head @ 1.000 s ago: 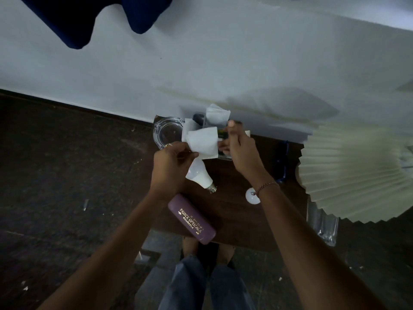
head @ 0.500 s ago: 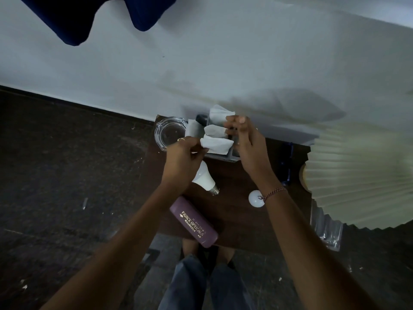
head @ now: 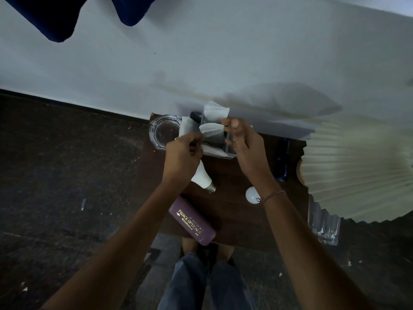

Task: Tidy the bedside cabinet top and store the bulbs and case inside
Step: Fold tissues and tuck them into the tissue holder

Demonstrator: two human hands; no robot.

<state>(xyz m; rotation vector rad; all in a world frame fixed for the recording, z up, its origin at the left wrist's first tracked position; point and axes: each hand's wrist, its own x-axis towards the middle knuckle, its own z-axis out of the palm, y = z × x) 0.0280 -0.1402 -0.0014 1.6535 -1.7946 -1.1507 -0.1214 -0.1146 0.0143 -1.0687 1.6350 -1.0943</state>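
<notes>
While the right hand (head: 243, 144) pinches a folded tissue (head: 211, 127) over the grey holder (head: 220, 139) at the far edge, left hand (head: 183, 155) looks curled shut beside it; bulb (head: 202, 176), round bulb (head: 252, 195) and purple case (head: 192, 220) lie nearer on the cabinet top (head: 234, 211)

I see a white bulb (head: 201, 176) lying on the cabinet top (head: 234, 211), a smaller round bulb (head: 252, 195) nearby. A purple glasses case (head: 192, 221) overhangs the front edge.

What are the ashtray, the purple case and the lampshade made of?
Faceted round ashtray: clear glass by the look, see-through with bright rim highlights. Purple oblong spectacle case: probably matte leatherette or plastic over a hard shell, gold printed lettering; can't tell which. Cream pleated lampshade: likely paper or thin fabric, crisp fan folds, no shine.
</notes>
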